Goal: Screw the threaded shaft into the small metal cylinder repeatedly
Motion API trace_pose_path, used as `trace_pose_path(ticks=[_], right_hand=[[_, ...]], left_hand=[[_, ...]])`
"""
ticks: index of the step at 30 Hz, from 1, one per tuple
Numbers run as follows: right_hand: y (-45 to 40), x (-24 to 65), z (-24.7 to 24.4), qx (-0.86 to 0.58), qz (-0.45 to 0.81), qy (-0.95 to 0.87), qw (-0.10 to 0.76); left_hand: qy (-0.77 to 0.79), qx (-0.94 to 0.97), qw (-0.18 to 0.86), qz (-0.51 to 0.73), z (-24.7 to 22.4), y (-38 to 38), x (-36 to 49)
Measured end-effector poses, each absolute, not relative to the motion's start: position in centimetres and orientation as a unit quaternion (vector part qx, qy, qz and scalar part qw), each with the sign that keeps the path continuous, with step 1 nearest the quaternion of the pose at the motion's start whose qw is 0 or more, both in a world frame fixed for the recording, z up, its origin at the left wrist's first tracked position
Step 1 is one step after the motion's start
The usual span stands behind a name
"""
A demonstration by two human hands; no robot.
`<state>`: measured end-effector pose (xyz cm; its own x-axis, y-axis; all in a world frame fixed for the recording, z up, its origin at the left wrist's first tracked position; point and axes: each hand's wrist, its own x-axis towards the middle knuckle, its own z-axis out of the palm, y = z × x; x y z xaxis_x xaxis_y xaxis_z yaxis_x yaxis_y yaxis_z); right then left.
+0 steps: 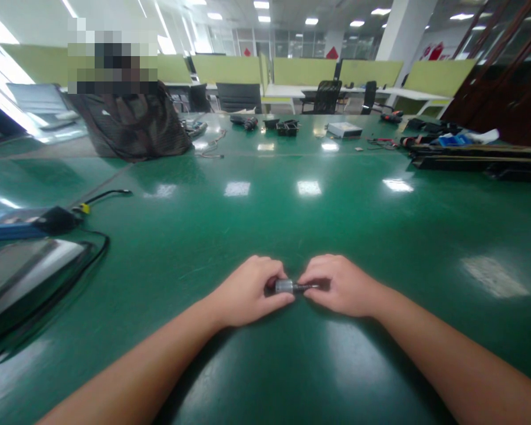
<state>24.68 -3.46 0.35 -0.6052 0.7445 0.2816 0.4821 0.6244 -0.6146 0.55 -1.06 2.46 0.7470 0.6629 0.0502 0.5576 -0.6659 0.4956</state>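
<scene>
Cylindrical part (285,287), silver-grey, darker, slimmer rightward

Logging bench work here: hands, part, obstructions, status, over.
Left hand pinching thick grey end of small metal piece. Right hand at its thin dark end. Piece roughly level between them. Blue device off left, apart from both hands.

The bare left forearm (159,357) and right forearm (442,339) slant in from the near corners, and the left hand (245,292) and right hand (345,286) face each other, close but apart, thumbs (278,303) and bent fingers (268,264) pinched inward.
</scene>
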Motion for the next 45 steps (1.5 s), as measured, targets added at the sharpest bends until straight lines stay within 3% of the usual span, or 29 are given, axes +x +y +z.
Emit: trace_pose_path(ticks=[45], right_hand=[[-2.6, 29.0, 1.3, -0.436, 0.287, -0.83, 0.197]], left_hand=[[0.331, 0.905, 0.234, 0.125, 2.4, -1.2, 1.2]])
